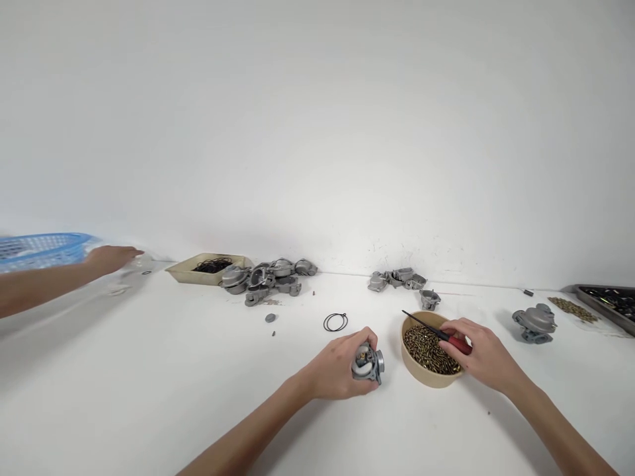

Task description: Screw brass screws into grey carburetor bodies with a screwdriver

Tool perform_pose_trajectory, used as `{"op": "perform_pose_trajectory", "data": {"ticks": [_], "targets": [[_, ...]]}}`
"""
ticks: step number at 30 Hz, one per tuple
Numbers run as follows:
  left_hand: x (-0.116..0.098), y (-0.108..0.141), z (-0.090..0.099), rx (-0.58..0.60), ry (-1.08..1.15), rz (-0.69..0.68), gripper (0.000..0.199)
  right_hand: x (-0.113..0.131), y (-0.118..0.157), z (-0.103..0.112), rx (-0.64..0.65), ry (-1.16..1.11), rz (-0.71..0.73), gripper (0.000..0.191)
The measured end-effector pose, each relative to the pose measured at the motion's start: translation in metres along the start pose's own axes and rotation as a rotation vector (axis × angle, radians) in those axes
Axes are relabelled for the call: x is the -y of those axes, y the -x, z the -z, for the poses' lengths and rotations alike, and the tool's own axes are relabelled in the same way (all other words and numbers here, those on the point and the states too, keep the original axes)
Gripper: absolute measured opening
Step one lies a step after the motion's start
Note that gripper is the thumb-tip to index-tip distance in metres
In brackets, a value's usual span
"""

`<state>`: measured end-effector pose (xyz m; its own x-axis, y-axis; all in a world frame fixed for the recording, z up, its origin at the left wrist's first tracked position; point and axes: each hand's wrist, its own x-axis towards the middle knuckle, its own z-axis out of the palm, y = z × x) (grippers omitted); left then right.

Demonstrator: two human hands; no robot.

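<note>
My left hand (340,367) is wrapped round a grey metal carburetor body (368,365), its open side showing a white float and a brass part. Over the round tub (430,378) full of small brass-coloured screws (430,350), my right hand (479,350) grips a screwdriver (459,343) with a red and black handle. The screwdriver's dark shaft points left across the tub. My right fingertips are at the screws; whether they also hold one cannot be made out. Behind my left hand, thin black rubber rings (336,322) lie on the white table (297,423).
Grey metal castings (268,277) are heaped beside a tray (188,272) of black rings. More castings (397,279) lie along the wall. An assembled carburetor (536,324), brass pieces (573,309) and a dark tray (608,307) stand right. Another person's hand (112,258) reaches by a blue basket (49,248).
</note>
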<state>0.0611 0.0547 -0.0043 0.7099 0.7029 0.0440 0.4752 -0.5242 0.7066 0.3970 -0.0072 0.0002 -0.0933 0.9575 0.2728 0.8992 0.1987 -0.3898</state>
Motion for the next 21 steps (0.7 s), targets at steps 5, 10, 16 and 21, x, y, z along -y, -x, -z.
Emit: {"op": "perform_pose_trajectory", "data": {"ticks": [5, 10, 16, 21], "targets": [[0.009, -0.001, 0.000, 0.024, 0.117, -0.027, 0.048, -0.001, -0.001, -0.001, -0.018, 0.012, 0.032, 0.026], [0.019, 0.001, 0.002, 0.023, 0.181, -0.065, 0.055, -0.003, 0.002, 0.003, -0.088, 0.059, 0.109, 0.028], [0.013, 0.005, 0.000, -0.009, 0.171, -0.131, 0.037, -0.014, 0.005, 0.013, -0.299, 0.231, 0.229, 0.031], [0.006, 0.007, -0.001, -0.088, 0.056, -0.015, 0.046, -0.011, -0.023, 0.020, -0.304, 0.294, 0.138, 0.032]]}}
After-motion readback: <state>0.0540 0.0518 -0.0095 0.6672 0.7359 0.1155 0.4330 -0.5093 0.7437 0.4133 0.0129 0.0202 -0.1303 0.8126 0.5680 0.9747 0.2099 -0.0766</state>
